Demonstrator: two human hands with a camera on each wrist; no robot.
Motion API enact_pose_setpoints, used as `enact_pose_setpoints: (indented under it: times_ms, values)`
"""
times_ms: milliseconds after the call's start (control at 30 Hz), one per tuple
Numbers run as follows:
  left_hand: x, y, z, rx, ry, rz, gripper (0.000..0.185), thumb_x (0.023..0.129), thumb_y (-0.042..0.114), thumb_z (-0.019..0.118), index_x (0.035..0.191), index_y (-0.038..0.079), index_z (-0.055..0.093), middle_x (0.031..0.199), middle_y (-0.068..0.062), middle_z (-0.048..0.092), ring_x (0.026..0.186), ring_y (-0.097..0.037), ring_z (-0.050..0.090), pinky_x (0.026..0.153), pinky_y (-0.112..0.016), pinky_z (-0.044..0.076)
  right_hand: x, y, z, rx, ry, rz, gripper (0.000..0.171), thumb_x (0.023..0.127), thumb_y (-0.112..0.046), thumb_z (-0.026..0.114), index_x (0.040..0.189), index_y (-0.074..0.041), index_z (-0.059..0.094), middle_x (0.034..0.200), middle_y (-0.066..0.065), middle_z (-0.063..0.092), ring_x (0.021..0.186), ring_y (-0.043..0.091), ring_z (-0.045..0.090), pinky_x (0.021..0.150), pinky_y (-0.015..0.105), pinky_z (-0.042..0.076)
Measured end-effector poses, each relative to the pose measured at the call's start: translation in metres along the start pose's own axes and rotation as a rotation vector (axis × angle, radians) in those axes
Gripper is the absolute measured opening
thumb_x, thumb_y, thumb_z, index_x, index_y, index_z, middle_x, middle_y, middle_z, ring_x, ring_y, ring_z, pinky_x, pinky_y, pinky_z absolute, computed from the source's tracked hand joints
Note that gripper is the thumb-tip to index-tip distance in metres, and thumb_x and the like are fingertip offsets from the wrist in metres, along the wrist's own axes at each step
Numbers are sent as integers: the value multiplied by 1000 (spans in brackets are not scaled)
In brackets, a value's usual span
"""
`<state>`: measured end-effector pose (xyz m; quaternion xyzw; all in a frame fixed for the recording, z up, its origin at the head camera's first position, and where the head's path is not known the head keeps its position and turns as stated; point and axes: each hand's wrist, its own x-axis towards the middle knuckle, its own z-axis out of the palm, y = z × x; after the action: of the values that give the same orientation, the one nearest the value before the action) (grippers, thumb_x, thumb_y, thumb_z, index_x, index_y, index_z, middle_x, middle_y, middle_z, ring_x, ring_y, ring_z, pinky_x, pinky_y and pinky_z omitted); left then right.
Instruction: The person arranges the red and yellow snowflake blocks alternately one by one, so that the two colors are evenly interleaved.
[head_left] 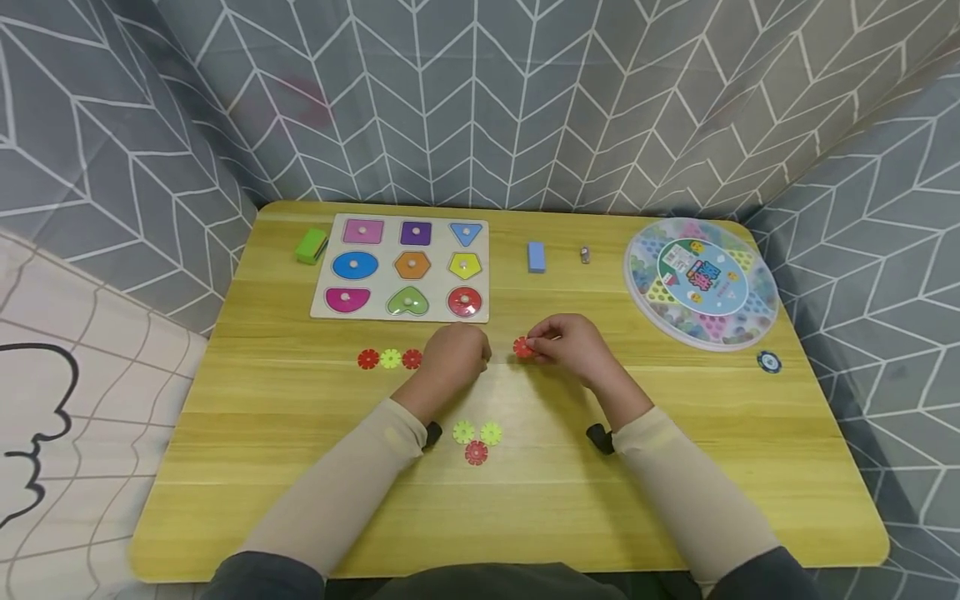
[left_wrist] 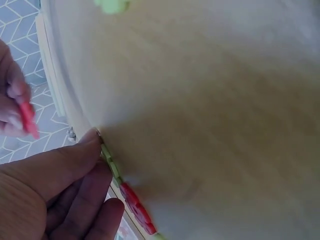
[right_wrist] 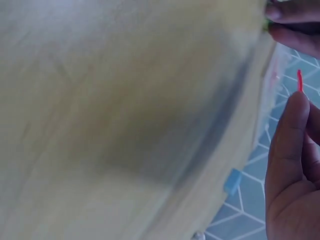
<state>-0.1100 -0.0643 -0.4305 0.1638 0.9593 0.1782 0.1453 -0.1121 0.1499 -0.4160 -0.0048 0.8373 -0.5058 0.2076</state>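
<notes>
Head view: a chain of snowflake discs on the table [head_left: 300, 467] is partly built, and one more red disc is in hand.

From the left, three joined discs [head_left: 389, 359] (red, green, red) lie flat; the left hand [head_left: 453, 357] rests at their right end, fingers curled, and its wrist view shows the thumb [left_wrist: 75, 155] against a green piece there. The right hand [head_left: 570, 346] pinches a red disc [head_left: 522, 347] between thumb and fingers, just apart from the left hand, so it seems not yet joined. Three loose discs [head_left: 477, 439] wait nearer the person.
</notes>
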Motion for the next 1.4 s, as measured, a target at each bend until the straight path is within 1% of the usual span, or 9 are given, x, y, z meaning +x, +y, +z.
enact_pose_setpoints:
  times_ms: [167, 233, 367, 567, 733, 933, 1200, 1400]
  values:
    - [1, -1, 1, 5, 0, -1, 14, 89, 12, 81, 102, 13, 83, 103, 0, 76, 97, -24, 69, 88, -38, 54, 11, 2, 15, -126, -22, 24, 10, 97, -7, 72, 100, 2, 75, 90, 10, 72, 76, 21, 70, 71, 33, 59]
    - [1, -1, 1, 2, 1, -7, 13, 89, 12, 81, 102, 12, 83, 102, -1, 76, 96, -24, 68, 89, -38, 54, 14, 2, 20, -139, -30, 33, 9, 96, -7, 73, 99, 2, 75, 88, 9, 72, 74, 19, 69, 69, 32, 58]
    - [1, -2, 2, 5, -1, -10, 12, 89, 12, 81, 102, 12, 83, 102, -1, 76, 95, -24, 67, 88, -38, 54, 17, 2, 27, -129, -39, 54, 8, 95, -4, 72, 97, 3, 74, 86, 10, 71, 71, 19, 69, 67, 30, 59]
    - [1, -1, 1, 24, 4, 7, 13, 88, 13, 83, 101, 14, 83, 100, 1, 76, 95, -23, 69, 86, -38, 54, 19, 4, 36, -161, -39, 31, 7, 95, -5, 73, 95, 1, 75, 83, 7, 71, 68, 16, 67, 62, 25, 56]
    - [2, -1, 1, 15, 7, 16, 12, 88, 11, 82, 99, 13, 83, 99, 2, 76, 94, -23, 69, 85, -38, 55, 20, 6, 42, -202, -4, -1, 7, 94, -6, 74, 90, -1, 73, 79, 6, 70, 65, 15, 65, 59, 25, 53]
    - [2, -1, 2, 14, 10, 10, 9, 89, 11, 81, 97, 13, 83, 96, 1, 76, 92, -23, 69, 83, -38, 55, 21, 7, 46, -246, 27, -31, 10, 94, -9, 76, 88, -3, 71, 78, 5, 69, 64, 14, 64, 59, 25, 52]
    - [2, -1, 2, 19, 13, 9, 9, 90, 10, 78, 97, 14, 83, 96, 2, 76, 91, -23, 69, 82, -38, 55, 20, 7, 46, -281, 45, -31, 10, 94, -12, 77, 89, -4, 72, 79, 3, 69, 66, 13, 62, 60, 25, 50]
    - [1, -1, 1, 16, 12, 2, 9, 91, 9, 77, 97, 13, 83, 96, 1, 76, 90, -23, 68, 82, -38, 55, 20, 6, 45, -276, 39, -23, 12, 95, -14, 77, 90, -4, 73, 78, 3, 69, 66, 13, 62, 60, 25, 50]
